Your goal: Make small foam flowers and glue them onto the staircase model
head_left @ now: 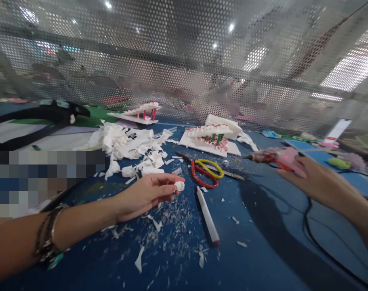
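Observation:
My left hand (147, 194) reaches in from the left over the blue table (262, 250), its fingers pinched on a small white foam piece (179, 186). Bracelets circle that wrist. My right hand (311, 178) comes in from the right and grips a pink glue gun (277, 157), whose nozzle points left. A black cord (317, 238) trails from it across the table. Between the hands lie a white marker with a red cap (207, 216) and scissors with red and yellow handles (206, 171).
A heap of white foam scraps (126, 147) lies at the back left, with shavings strewn over the table. Two white foam models on coloured posts (212, 137) (141, 113) stand further back. A perforated metal screen (184, 60) closes off the far side.

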`<state>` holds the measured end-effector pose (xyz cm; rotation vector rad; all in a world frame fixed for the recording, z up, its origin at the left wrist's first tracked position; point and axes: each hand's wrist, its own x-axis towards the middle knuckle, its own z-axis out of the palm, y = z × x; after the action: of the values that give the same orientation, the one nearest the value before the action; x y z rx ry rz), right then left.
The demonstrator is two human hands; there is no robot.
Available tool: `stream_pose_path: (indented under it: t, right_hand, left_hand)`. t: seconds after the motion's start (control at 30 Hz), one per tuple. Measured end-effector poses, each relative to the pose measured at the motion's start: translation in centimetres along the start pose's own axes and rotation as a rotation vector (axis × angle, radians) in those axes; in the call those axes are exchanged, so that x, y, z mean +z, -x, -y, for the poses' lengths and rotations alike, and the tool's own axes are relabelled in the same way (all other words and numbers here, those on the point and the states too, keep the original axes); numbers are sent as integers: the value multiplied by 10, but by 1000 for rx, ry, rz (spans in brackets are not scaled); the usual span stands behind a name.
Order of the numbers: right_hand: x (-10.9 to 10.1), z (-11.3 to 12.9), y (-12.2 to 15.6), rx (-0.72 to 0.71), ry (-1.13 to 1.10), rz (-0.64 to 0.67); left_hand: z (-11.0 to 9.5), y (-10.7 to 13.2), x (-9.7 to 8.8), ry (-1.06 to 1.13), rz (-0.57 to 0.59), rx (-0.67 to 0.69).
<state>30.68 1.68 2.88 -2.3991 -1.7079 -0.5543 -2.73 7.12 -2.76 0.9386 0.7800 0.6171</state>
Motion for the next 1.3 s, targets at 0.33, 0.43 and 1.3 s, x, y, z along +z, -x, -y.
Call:
stream_pose_path:
  t: [0.33, 0.43, 1.3]
  right_hand:
    - [-5, 89, 37, -431, -174, -356]
    - [1, 95, 43, -488, -213, -349]
    - [8, 105, 48, -528, -269, -410]
  left_hand:
    - [3, -2, -1, 110, 42, 52]
    - [3, -3, -2, 110, 75, 53]
    - [1, -1, -2, 96, 66, 32]
